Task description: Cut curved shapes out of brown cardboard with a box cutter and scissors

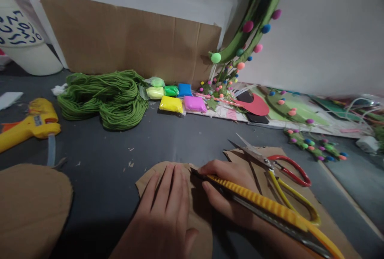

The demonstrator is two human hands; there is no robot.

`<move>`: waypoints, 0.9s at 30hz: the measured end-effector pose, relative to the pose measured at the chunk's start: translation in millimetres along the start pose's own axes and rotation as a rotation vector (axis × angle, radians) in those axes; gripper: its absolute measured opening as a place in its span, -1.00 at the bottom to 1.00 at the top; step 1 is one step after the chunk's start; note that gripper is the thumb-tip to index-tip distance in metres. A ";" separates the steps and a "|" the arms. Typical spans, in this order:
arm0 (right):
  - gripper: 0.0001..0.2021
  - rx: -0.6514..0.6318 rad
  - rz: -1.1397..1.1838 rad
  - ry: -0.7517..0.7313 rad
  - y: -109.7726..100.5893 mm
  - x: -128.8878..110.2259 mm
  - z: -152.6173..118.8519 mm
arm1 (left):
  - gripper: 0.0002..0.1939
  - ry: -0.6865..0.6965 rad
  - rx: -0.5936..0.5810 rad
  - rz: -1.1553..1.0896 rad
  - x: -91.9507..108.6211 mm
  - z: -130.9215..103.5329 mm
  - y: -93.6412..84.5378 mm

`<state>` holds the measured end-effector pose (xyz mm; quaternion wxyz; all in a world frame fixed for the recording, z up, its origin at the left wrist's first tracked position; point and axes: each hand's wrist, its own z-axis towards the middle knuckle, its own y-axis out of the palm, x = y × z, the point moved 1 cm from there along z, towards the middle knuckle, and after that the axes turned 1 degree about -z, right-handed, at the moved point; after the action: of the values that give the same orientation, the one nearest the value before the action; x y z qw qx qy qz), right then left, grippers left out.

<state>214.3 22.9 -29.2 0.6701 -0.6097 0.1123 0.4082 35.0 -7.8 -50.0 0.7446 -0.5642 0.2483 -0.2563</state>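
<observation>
My left hand (168,207) lies flat with fingers stretched out on a rounded piece of cardboard (199,219), pressing it against the dark table. In my right hand (231,187) is a yellow and black utility knife (258,201), gripped between thumb and fingers. Its dark tip meets the cardboard near the upper right edge, just beside my left fingertips. Under and beyond my right forearm rests another sheet of cardboard (288,195). Open scissors (271,165) with one red and one yellow handle lie on that sheet. My palms hide part of the rounded piece.
A yellow glue gun (39,121) and another rounded cardboard piece (33,207) are at left. Green yarn (105,99) and several coloured clay packets (171,104) lie behind. A cardboard panel (129,39) leans at the back. Pompom-covered green decorations (315,145) sit at right.
</observation>
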 end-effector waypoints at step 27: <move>-0.93 -0.016 0.203 0.286 -3.0 -9.9 -6.6 | -0.39 0.195 0.176 0.063 -10.3 2.4 -2.6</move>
<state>212.3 13.1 -22.2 0.5980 -0.6523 0.2642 0.3835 28.6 0.1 -46.1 0.7710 -0.4611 0.3138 -0.3075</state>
